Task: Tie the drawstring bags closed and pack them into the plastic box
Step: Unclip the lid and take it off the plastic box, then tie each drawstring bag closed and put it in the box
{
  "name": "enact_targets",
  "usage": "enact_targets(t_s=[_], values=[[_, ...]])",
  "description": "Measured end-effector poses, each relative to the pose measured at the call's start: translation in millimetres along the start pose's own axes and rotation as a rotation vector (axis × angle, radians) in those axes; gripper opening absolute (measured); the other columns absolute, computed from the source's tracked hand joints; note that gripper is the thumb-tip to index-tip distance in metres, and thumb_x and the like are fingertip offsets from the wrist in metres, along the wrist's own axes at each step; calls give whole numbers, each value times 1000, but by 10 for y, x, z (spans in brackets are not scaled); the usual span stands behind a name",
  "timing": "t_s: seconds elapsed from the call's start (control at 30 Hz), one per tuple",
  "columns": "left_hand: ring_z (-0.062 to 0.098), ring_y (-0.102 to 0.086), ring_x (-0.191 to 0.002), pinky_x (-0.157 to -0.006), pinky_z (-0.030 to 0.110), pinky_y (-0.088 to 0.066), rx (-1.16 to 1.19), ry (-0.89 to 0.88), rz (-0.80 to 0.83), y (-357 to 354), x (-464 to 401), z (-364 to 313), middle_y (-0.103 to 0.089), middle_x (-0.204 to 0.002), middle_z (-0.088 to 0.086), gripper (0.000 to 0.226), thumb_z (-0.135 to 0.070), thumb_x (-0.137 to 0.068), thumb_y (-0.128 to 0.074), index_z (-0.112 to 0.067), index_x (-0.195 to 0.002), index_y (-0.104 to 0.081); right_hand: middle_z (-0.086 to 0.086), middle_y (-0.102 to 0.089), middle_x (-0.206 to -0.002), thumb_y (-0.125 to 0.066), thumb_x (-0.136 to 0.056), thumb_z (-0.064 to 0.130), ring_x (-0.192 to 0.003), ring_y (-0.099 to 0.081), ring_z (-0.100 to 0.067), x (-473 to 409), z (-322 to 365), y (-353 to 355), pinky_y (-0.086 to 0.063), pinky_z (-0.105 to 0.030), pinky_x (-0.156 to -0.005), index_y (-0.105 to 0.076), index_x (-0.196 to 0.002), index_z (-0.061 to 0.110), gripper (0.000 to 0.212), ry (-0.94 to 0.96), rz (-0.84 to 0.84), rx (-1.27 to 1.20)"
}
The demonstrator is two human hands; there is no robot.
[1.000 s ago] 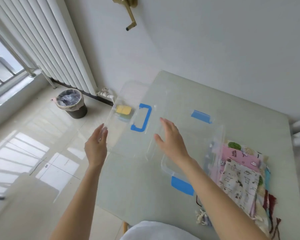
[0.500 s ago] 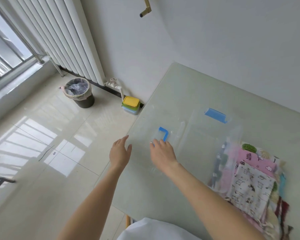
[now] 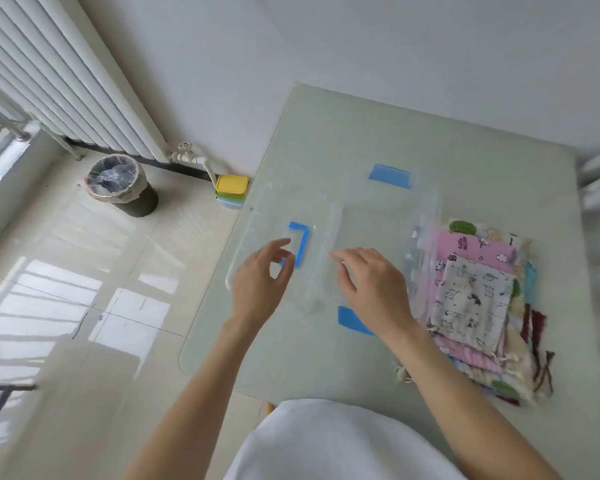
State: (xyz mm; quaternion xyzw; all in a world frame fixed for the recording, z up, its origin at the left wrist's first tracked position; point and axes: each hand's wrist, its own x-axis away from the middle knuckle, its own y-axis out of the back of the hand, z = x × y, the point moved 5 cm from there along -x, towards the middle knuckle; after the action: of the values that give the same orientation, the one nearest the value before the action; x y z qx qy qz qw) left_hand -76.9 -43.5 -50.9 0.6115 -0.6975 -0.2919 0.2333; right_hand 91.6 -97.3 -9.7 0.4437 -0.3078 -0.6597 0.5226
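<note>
A clear plastic box [image 3: 381, 216] with blue latches [image 3: 390, 175] stands open in the middle of the pale green table [image 3: 465, 157]. Its clear lid [image 3: 257, 213] with a blue handle [image 3: 303, 240] lies flat on the table to the box's left. My left hand [image 3: 258, 285] hovers over the lid beside the handle, fingers loosely curled, holding nothing. My right hand [image 3: 373, 287] hangs over the lid's right edge and the box's left wall, also holding nothing. A pile of flat patterned drawstring bags [image 3: 475, 292] lies to the right of the box, cords loose at the near end.
The table's left edge runs just beyond the lid. On the floor to the left stand a lined waste bin [image 3: 120, 183] and a stack of small containers with a yellow lid [image 3: 231, 188]. A white radiator [image 3: 66, 81] lines the wall behind them.
One second ago both hands held the lid up in the air. They lowered it onto the table left of the box and have now let go, drawing back slightly.
</note>
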Motion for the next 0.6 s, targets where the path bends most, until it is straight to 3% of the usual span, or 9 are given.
enact_targets(t_s=[0.1, 0.17, 0.23, 0.33, 0.47, 0.6], values=[[8, -58, -100, -82, 26, -46, 30, 34, 173, -341, 65, -286, -57, -119, -7, 52, -39, -85, -64, -23, -131, -47, -14, -59, -120, -63, -83, 10, -109, -55, -32, 344, -528, 184, -49, -42, -90, -62, -114, 7, 31, -258, -3, 146], [11, -57, -98, -84, 25, -44, 36, 106, 267, -549, 122, -298, -55, -124, -2, 56, -29, -86, -64, -19, -137, -41, -20, -41, -141, -61, -87, 16, -128, -40, -35, 543, -821, 199, -41, -46, -102, -48, -132, 6, 48, -445, 109, 182], [11, -57, -90, -83, 25, -45, 70, 150, 259, -634, 173, -344, -60, -121, 2, 53, -13, -88, -60, -18, -137, -42, -16, -22, -153, -52, -93, 20, -140, -26, -30, 719, -1015, 201, -32, -41, -109, -30, -144, 8, 57, -563, 205, 75], [10, -56, -87, -81, 24, -43, 63, 188, 182, -557, 178, -250, -63, -116, 1, 48, -6, -89, -52, -18, -135, -46, -9, -10, -158, -44, -97, 14, -145, -13, -21, 757, -964, 130, -24, -32, -114, -18, -149, 10, 58, -523, 268, -29], [15, -58, -95, -82, 27, -43, -49, 208, 120, -426, 215, -190, -63, -120, 2, 43, -10, -91, -50, -19, -133, -47, -11, -4, -158, -45, -97, 18, -144, -18, -23, 789, -820, 68, -34, -33, -107, -22, -147, 12, 55, -447, 306, -85], [25, -45, -119, -93, 35, -41, -290, 49, 1, -329, 304, -422, -56, -129, 4, 39, -16, -91, -55, -16, -130, -52, -13, -26, -152, -47, -96, 22, -139, -28, -27, 806, -843, 125, -31, -37, -109, -30, -144, 12, 52, -366, 265, -129]])
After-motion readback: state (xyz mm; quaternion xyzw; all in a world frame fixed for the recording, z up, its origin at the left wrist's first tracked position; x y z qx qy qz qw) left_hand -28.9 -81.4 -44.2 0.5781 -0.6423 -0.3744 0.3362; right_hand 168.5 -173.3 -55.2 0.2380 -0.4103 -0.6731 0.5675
